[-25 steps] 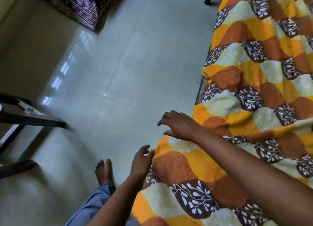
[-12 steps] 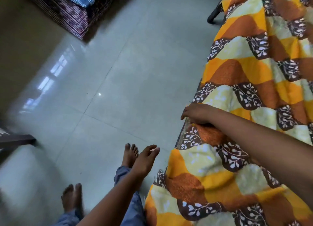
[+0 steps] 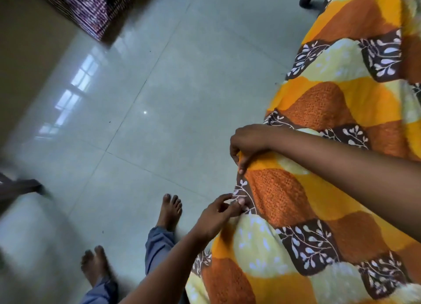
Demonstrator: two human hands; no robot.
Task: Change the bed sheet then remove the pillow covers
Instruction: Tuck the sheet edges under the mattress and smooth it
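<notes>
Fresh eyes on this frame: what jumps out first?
The orange, yellow and brown leaf-print bed sheet fills the right side. At its edge near the middle, the right hand grips the fabric and the left hand pinches it just below. To the left lies a glossy tiled floor, with a bare foot near the bottom.

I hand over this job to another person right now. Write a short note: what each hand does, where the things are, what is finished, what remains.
Left hand: pinches the hanging edge of the bed sheet.
Right hand: grips the same edge, farther from the person.
Sheet: orange and yellow, spread out, its side hanging toward the tiled floor.
Done: unclear whether this sheet is the old or the new one.
Left: finish this edge; pillows are out of view, so their covers probably remain.
</notes>
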